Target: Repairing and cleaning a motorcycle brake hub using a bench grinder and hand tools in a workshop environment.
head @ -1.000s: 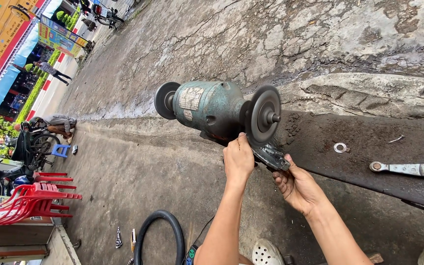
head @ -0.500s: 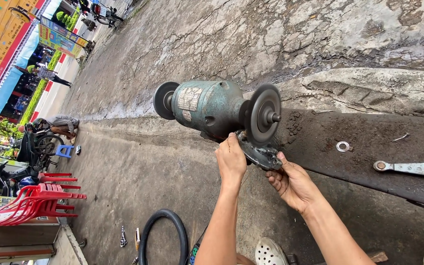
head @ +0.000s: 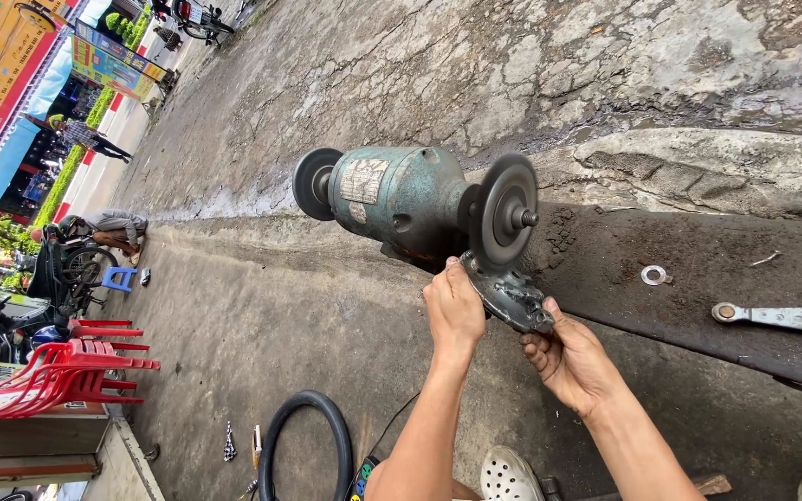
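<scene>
A teal bench grinder (head: 401, 199) stands on the stained concrete ground, with a dark grinding wheel (head: 506, 211) on its near end. My left hand (head: 455, 311) and my right hand (head: 573, 362) both grip a dark, flat metal part (head: 510, 297). The part's upper end is at the lower rim of the wheel. My left hand holds the end nearest the wheel, and my right hand holds the lower end from underneath. A second wheel (head: 313, 183) sits on the grinder's far end.
A metal washer (head: 653, 275) and a silver wrench (head: 777, 317) lie on the dark patch to the right. A black rubber tube (head: 303, 445) and a white sandal (head: 508, 475) are near my arms. Red plastic chairs (head: 58, 371), a blue stool (head: 121, 278) and a crouching person (head: 109, 227) are at the left.
Both hands keep their hold on the metal part at the wheel. They have shifted only slightly, and the view has drifted a little.
</scene>
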